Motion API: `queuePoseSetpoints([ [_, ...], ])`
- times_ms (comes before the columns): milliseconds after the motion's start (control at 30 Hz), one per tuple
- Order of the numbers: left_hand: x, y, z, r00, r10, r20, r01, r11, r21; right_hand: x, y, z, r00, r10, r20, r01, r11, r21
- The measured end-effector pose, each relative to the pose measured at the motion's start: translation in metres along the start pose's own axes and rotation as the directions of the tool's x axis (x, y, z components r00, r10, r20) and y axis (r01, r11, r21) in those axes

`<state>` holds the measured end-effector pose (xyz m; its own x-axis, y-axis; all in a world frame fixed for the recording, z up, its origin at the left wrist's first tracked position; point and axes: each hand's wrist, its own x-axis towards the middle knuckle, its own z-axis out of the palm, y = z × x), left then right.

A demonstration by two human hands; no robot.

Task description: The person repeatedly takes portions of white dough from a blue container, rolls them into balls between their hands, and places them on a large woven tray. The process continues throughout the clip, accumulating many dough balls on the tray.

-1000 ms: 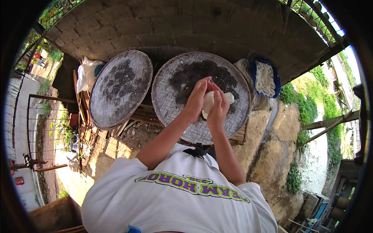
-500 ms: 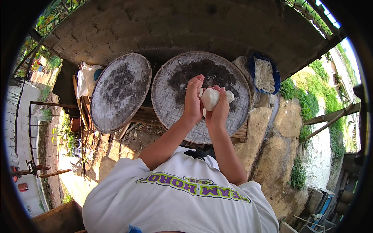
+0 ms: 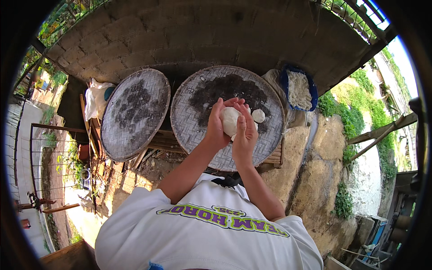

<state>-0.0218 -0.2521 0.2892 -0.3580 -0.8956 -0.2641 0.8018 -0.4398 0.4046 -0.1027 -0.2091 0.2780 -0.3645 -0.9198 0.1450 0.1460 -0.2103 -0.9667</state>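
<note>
Cupped together over the large round woven tray (image 3: 193, 121), my two hands hold a white dough ball (image 3: 230, 119). My left hand (image 3: 217, 125) wraps its left side, while my right hand (image 3: 245, 140) curls round it from the right with the thumb across its front. A smaller round white dough piece (image 3: 258, 115) lies on the tray just right of my fingers. Bits of other white pieces peek out around my hands, mostly hidden. Dark, blackened weave marks the tray's middle.
A second round woven tray (image 3: 135, 112) stands to the left. At the right of the big tray is a blue basin (image 3: 315, 92) filled with white lumpy dough (image 3: 298, 90). White plastic bags (image 3: 95, 101) lie at far left. A block wall (image 3: 180, 36) rises behind.
My hands have closed more around the dough ball, the right fingers and thumb now folding over it. The view has shifted slightly, and the small piece beside my fingers shows more fully.
</note>
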Motion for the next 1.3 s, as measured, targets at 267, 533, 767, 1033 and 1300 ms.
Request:
queuePoseSetpoints([
  [267, 0.002, -0.001, -0.007, 0.990, 0.030, -0.137, -0.013, 0.992, 0.127, -0.001, -0.002, 0.002, 0.935, 0.328, -0.132, -0.189, 0.779, 0.598],
  [533, 0.011, -0.012, -0.018, 0.991, -0.123, 0.057, 0.122, 0.992, 0.024, 0.001, 0.011, 0.002, 0.988, -0.146, 0.055, 0.147, 0.989, -0.027],
  [767, 0.015, 0.000, -0.025, 0.986, -0.163, 0.031, 0.165, 0.984, -0.073, -0.004, 0.024, -0.005, 1.000, -0.002, -0.017, 0.002, 1.000, -0.017],
  [1033, 0.018, 0.004, -0.025, 0.932, -0.036, -0.361, 0.066, 0.995, 0.071, -0.002, 0.034, 0.001, 0.908, 0.408, -0.097, -0.292, 0.780, 0.553],
  [1300, 0.020, 0.011, -0.066, 0.959, -0.258, -0.119, 0.266, 0.963, 0.050, 0.002, 0.048, 0.010, 0.993, 0.032, 0.115, -0.032, 0.999, -0.006],
])
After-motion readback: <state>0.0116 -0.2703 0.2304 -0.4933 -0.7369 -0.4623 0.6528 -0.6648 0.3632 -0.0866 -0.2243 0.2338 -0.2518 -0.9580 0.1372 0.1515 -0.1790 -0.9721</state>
